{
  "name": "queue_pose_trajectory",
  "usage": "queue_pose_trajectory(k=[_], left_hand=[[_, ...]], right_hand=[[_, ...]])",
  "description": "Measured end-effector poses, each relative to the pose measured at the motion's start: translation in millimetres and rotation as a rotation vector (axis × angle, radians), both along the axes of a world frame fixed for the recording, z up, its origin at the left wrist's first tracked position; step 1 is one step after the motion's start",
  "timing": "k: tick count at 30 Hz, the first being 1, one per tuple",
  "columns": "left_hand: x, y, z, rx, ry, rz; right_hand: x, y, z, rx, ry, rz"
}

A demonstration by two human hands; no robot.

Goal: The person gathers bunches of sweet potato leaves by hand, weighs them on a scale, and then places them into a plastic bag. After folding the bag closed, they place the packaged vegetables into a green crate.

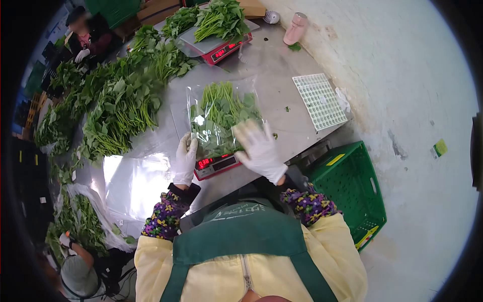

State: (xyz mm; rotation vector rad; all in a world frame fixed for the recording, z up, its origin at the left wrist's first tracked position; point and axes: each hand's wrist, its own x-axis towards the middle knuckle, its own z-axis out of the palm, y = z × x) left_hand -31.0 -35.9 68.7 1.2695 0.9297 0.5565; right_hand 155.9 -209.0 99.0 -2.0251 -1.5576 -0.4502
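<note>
A clear plastic bag (221,108) filled with leafy green stems lies on a red scale (219,167) with a lit red display. My left hand (186,158), in a white glove, is at the bag's lower left corner, its thumb and fingers bent around the edge of the plastic. My right hand (259,150), also gloved, is over the bag's lower right side with its fingers spread; it is slightly blurred, and whether it touches the plastic cannot be made out.
Piles of leafy greens (121,110) cover the table's left side. A second scale (226,50) holds greens. A label sheet (320,100), pink bottle (296,28), stacked clear bags (136,183) and green crate (347,191) are nearby. Two people work at the left.
</note>
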Motion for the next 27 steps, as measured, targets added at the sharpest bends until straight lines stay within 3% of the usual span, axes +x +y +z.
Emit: queue_pose_trajectory(k=[2,5,7,10,11,13,15,17,19,23,24,25,26,27], left_hand=[[0,3,1,0.016,0.022,0.017],[7,13,11,0.021,-0.110,0.132],[6,27,29,-0.021,-0.138,0.047],[11,41,62,-0.050,-0.324,0.135],[8,41,81,-0.063,-0.446,0.159],[-3,42,101,0.061,-0.385,0.118],[-12,46,110,0.418,-0.313,0.111],[-22,54,114,0.448,-0.428,0.056],[-31,59,119,0.895,-0.291,-0.008],[-35,60,135,0.906,-0.348,-0.233],[-28,45,140,0.746,-0.499,-0.372],[-31,26,146,0.523,-0.475,-0.515],[-37,22,125,0.047,-0.389,-0.739],[-37,3,102,-0.135,-0.440,-0.756]], right_hand=[[-7,12,-8,-0.364,-0.043,0.123],[-12,21,4,-0.252,-0.098,0.107],[-4,39,7,-0.208,-0.245,0.125],[18,79,43,0.159,-0.113,0.177],[27,94,62,0.156,0.008,0.163],[34,108,124,0.050,0.240,0.050],[43,114,175,-0.008,0.341,-0.051],[78,123,181,0.040,0.531,0.217],[69,102,214,-0.014,0.606,0.271],[45,57,253,-0.283,0.778,0.292],[34,46,254,-0.290,0.866,0.272],[33,38,249,-0.277,0.875,0.241],[35,29,241,-0.321,0.956,0.260],[36,19,236,-0.362,1.038,0.281]])
